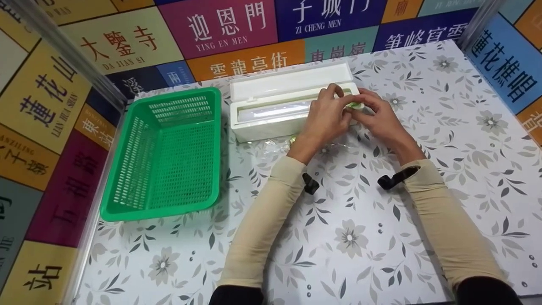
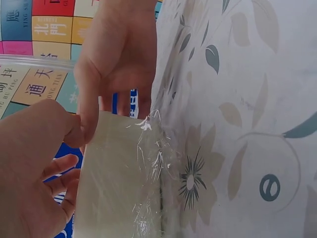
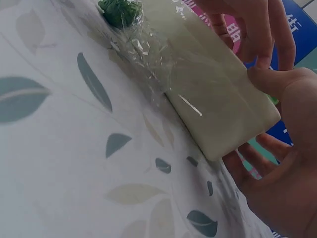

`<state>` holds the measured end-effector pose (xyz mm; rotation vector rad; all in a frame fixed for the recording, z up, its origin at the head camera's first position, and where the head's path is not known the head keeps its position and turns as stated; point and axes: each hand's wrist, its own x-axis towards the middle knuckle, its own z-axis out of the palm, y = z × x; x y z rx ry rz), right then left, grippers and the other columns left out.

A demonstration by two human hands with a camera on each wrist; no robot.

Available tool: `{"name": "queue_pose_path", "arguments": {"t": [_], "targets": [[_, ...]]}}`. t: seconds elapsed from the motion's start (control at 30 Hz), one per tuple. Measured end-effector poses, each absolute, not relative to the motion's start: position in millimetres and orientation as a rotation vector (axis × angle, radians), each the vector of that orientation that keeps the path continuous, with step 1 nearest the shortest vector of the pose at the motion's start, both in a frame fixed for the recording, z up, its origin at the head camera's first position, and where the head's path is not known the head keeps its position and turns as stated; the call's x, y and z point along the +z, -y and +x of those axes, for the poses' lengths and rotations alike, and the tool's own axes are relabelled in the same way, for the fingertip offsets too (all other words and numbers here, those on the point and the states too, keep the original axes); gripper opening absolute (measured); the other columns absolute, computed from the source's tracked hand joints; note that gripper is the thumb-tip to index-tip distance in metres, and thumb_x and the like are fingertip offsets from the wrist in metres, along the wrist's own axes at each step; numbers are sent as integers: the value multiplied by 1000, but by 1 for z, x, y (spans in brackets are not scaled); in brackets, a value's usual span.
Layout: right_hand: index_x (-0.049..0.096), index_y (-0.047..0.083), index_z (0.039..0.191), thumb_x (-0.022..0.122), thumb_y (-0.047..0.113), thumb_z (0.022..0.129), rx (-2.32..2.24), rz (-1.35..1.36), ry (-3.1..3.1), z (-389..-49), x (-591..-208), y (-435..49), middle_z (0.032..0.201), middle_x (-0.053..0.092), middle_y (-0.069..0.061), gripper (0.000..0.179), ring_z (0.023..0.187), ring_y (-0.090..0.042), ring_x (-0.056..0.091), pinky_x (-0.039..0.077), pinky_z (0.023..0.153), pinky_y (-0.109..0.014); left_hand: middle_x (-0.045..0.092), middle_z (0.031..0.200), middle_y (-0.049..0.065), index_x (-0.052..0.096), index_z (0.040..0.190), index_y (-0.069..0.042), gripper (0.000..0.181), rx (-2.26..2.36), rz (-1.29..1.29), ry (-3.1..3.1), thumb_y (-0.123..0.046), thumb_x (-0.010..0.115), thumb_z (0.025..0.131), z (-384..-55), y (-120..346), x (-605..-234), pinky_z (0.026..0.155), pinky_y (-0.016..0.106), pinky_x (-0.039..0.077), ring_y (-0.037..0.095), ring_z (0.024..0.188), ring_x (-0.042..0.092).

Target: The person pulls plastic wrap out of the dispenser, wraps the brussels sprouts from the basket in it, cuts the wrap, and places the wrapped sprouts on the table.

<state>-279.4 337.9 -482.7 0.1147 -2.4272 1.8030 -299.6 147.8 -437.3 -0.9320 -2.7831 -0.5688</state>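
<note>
A long white cling film box (image 1: 271, 129) stands with its lid (image 1: 292, 80) raised, and a roll of cling film (image 1: 273, 111) lies inside. My left hand (image 1: 326, 112) bends over the box's right end, fingers at its top edge. At that same corner my right hand (image 1: 381, 120) pinches a small green piece (image 1: 355, 105), which is mostly hidden by fingers. In the right wrist view, the right thumb (image 3: 280, 82) lies at the box's upper edge, its other fingers around the end. Both hands' fingertips meet there. I cannot tell what the left fingertips hold.
A green plastic basket (image 1: 180, 165) sits to the left of the box. Crumpled clear film (image 1: 273, 147) and a dark green leafy bundle (image 3: 119, 12) lie along the box's front. Panels with writing (image 1: 230, 23) wall in the back and sides of the flower-patterned table (image 1: 322, 254).
</note>
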Motion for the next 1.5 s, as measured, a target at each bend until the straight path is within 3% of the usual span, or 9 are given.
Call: {"name": "queue_pose_path", "arguments": {"t": [0.17, 0.37, 0.67, 1.03, 1.33, 1.5], "targets": [[74, 10, 133, 80, 16, 99, 1862, 109, 2386, -279, -486, -342, 171, 44, -10, 35, 162, -30, 36, 24, 137, -48, 57, 135, 2, 66, 144, -42, 34, -557, -961, 2775, -37, 58, 111, -303, -149, -442, 96, 39, 54, 20, 121, 56], [70, 7, 140, 76, 16, 102, 1779, 152, 2440, -280, -489, -344, 172, 42, -7, 39, 163, -28, 34, 26, 136, -50, 57, 131, 3, 65, 140, -40, 30, -562, -982, 2749, -46, 54, 113, -307, -150, -445, 93, 40, 55, 20, 121, 54], [67, 7, 147, 75, 21, 104, 1674, 212, 2492, -280, -490, -347, 172, 43, -8, 46, 164, -27, 33, 32, 132, -59, 55, 130, 3, 61, 140, -37, 29, -509, -985, 2745, -39, 55, 112, -304, -151, -446, 90, 42, 54, 22, 122, 54], [71, 7, 141, 77, 19, 102, 1675, 186, 2488, -278, -486, -345, 171, 46, -8, 42, 162, -27, 39, 39, 129, -55, 60, 123, 6, 68, 130, -26, 23, -569, -1007, 2626, -34, 55, 112, -307, -148, -454, 86, 40, 56, 24, 113, 59], [75, 8, 133, 81, 32, 100, 1692, 141, 2492, -282, -490, -345, 170, 47, -9, 41, 161, -27, 40, 41, 127, -57, 71, 123, 3, 73, 122, -15, 19, -798, -1112, 2537, -22, 58, 113, -312, -131, -457, 106, 34, 48, 24, 115, 60], [75, 5, 131, 79, 31, 101, 1692, 128, 2495, -278, -483, -340, 170, 48, -10, 40, 162, -27, 40, 44, 124, -58, 73, 119, 5, 76, 114, -10, 18, -834, -1097, 2525, -21, 62, 112, -313, -130, -456, 106, 33, 47, 25, 113, 61]]}}
